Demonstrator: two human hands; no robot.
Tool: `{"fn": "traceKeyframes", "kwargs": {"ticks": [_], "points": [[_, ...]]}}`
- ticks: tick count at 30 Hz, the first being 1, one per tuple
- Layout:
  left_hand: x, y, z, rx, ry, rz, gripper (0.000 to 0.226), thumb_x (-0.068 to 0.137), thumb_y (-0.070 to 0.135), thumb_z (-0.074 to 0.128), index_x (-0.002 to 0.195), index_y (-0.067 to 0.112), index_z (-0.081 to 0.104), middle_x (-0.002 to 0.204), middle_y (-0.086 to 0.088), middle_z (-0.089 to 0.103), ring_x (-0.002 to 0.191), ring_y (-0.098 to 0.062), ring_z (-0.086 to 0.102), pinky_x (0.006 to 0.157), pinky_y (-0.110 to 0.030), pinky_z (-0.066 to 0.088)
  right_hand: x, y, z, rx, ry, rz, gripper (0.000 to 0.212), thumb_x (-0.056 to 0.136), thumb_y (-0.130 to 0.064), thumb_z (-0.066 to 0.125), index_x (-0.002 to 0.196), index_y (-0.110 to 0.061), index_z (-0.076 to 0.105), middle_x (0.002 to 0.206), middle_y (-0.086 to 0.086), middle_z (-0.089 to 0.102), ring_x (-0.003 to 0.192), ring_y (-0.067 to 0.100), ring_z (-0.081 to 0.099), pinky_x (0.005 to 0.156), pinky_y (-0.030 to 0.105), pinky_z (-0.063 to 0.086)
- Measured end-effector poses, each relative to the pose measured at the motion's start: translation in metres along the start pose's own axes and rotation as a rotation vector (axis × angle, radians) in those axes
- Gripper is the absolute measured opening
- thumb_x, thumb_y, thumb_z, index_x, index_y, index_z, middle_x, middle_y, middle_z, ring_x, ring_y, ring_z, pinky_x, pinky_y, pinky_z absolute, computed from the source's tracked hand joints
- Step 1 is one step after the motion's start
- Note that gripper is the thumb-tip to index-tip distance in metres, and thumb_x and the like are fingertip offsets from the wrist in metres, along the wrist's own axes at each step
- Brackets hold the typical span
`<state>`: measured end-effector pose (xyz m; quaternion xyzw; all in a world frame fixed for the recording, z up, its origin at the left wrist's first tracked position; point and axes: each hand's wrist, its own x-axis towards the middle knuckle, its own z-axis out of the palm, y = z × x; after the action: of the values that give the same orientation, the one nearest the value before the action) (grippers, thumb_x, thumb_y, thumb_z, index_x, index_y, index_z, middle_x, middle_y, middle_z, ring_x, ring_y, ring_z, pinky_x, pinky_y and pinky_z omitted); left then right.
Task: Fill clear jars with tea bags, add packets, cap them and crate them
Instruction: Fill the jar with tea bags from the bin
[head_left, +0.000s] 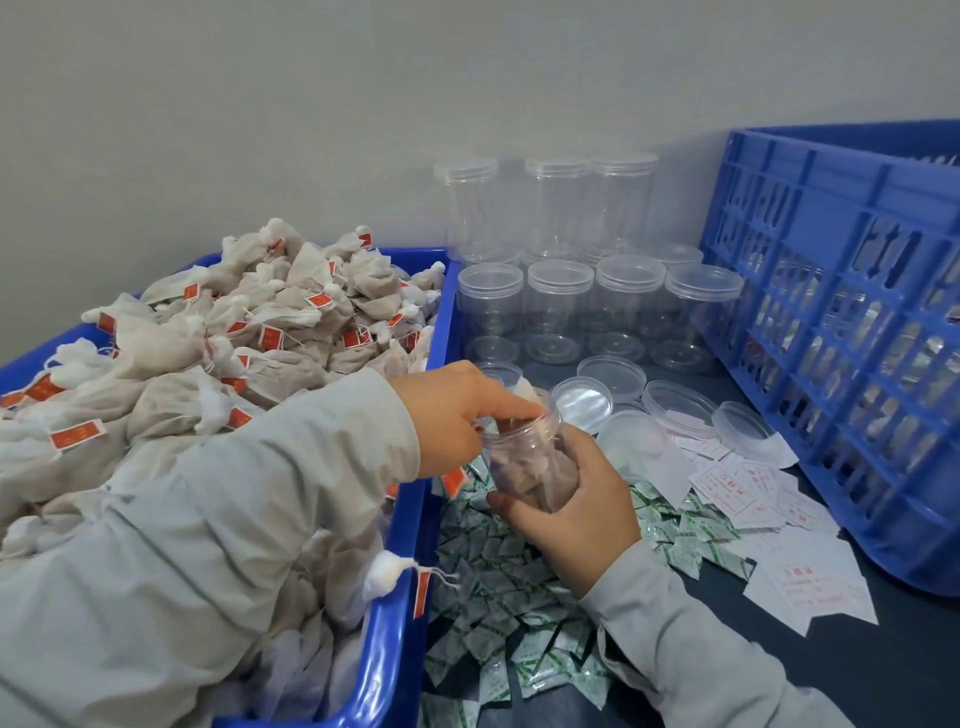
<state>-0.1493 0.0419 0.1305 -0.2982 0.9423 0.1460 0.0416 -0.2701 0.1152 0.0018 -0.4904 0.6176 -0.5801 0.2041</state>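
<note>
My right hand (576, 499) grips an uncapped clear jar (524, 457), tilted toward the left, with several tea bags inside. At the jar's mouth my left hand (457, 410) pinches a tea bag (525, 391) and pushes it in. A blue bin (395, 613) on the left is heaped with cloth tea bags (249, 332) bearing red tags. Green-and-white packets (498, 597) lie strewn on the dark table below the jar. Loose clear lids (610, 374) lie beyond the jar.
Capped empty clear jars (558, 306) stand in rows at the back, some stacked. A large blue slatted crate (831, 332) fills the right side. White paper slips with red print (737, 488) lie scattered beside the crate. A grey wall stands behind.
</note>
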Motion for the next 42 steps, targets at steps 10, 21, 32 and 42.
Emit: {"fn": "traceKeyframes", "kwargs": {"ticks": [10,21,32,42], "points": [[0.006,0.002,0.015,0.379,0.000,0.146,0.045,0.082,0.002,0.048,0.121,0.022,0.055,0.134,0.010,0.032,0.117,-0.015,0.023,0.098,-0.023,0.029,0.001,-0.001,-0.005,-0.227,0.060,-0.238,0.062,0.052,-0.040,0.079,0.104,-0.014,0.059,0.091,-0.003,0.063,0.086,0.017,0.060,0.076,0.035,0.050],[-0.003,-0.007,-0.009,-0.441,0.359,0.061,0.061,0.074,-0.013,0.044,0.089,0.044,0.058,0.089,0.020,0.063,0.101,-0.009,0.060,0.096,-0.032,0.046,0.004,-0.001,-0.005,-0.078,0.090,-0.138,0.067,0.052,-0.039,0.080,0.113,-0.023,0.057,0.103,-0.003,0.065,0.097,0.017,0.062,0.085,0.041,0.051],[0.001,-0.013,0.001,-0.196,0.324,0.062,0.037,0.067,0.017,0.081,0.082,0.042,0.059,0.076,0.022,0.060,0.072,-0.002,0.065,0.078,-0.025,0.054,0.008,-0.001,-0.007,0.107,0.105,-0.087,0.053,0.053,-0.026,0.082,0.099,-0.032,0.056,0.093,-0.011,0.068,0.085,0.003,0.065,0.077,0.017,0.051],[0.000,-0.013,-0.001,-0.170,0.454,0.132,0.012,0.072,0.023,0.076,0.083,0.029,0.075,0.063,0.028,0.058,0.061,0.016,0.054,0.065,0.000,0.039,0.006,0.001,-0.002,-0.079,-0.024,-0.159,0.060,0.055,-0.035,0.079,0.107,-0.017,0.057,0.098,0.001,0.063,0.094,0.023,0.060,0.083,0.044,0.049]]}}
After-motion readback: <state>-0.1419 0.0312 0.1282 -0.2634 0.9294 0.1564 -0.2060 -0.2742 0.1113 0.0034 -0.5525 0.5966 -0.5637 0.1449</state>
